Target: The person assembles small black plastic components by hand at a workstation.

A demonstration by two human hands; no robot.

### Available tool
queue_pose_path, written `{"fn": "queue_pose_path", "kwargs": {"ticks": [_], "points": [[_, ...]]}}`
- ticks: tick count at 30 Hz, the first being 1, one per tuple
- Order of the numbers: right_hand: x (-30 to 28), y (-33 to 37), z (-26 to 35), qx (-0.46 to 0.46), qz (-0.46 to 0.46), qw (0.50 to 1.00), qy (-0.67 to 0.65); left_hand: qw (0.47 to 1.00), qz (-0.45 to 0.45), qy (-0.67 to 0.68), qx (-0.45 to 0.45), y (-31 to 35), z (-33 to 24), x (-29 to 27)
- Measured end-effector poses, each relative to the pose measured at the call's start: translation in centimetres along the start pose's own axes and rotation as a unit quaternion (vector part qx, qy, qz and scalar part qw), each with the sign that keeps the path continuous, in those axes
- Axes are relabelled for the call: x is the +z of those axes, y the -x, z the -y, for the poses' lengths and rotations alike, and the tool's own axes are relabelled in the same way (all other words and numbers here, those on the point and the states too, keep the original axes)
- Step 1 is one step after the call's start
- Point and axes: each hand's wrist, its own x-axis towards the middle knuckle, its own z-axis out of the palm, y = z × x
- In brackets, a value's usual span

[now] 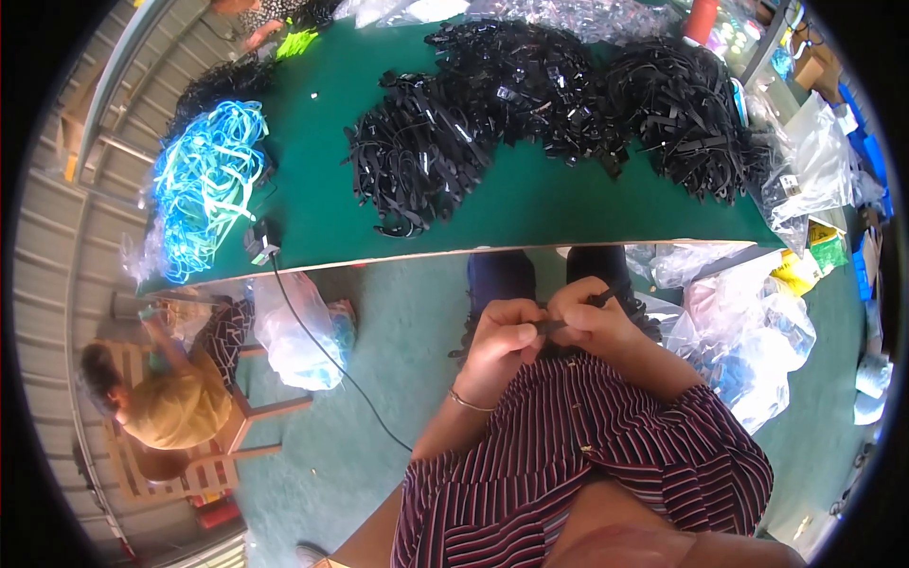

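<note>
My left hand (504, 343) and my right hand (595, 320) are close together above my lap, just below the near edge of the table. Both are closed, thumbs up, on a narrow black strap (549, 327) that runs between their fingertips. Part of the strap sticks out past my right hand; most of it is hidden by my fingers. Beyond them on the green table (312, 170) lie heaps of similar black straps: one heap (417, 156) nearest, another heap (525, 80) behind it, and a third heap (696, 118) at the right.
Blue and pale green cords (210, 185) are piled at the table's left end, near a small black device (260, 244) whose cable (327, 350) hangs toward me. Filled plastic bags (748, 331) crowd the right side. A person (180, 407) sits on a wooden chair at the left.
</note>
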Motion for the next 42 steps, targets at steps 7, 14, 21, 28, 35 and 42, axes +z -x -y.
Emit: {"fn": "queue_pose_path", "kwargs": {"ticks": [7, 14, 21, 28, 35, 42], "points": [[0.2, -1.9, 2.1, -0.2, 0.017, 0.868, 0.455, 0.97, -0.037, -0.241, 0.003, -0.1, -2.7, 0.7], [-1.2, -2.4, 1.4, -0.233, 0.025, 0.855, 0.462, 0.978, -0.029, -0.208, 0.021, -0.4, -2.9, 0.3], [-1.1, -2.0, 1.0, -0.196, -0.006, 0.885, 0.423, 0.987, -0.025, -0.159, 0.006, -0.1, -2.6, -0.3], [-1.6, -2.3, 0.2, -0.214, -0.016, 0.892, 0.398, 0.993, -0.047, -0.104, 0.012, -0.2, -2.3, -0.2], [-1.7, -2.3, 0.3, -0.234, -0.007, 0.881, 0.411, 0.991, -0.07, -0.112, 0.014, -0.4, -2.3, -0.4], [-1.8, -2.4, -0.3, -0.245, -0.024, 0.882, 0.403, 0.996, -0.067, -0.061, 0.02, -0.5, -1.7, -0.8]]}}
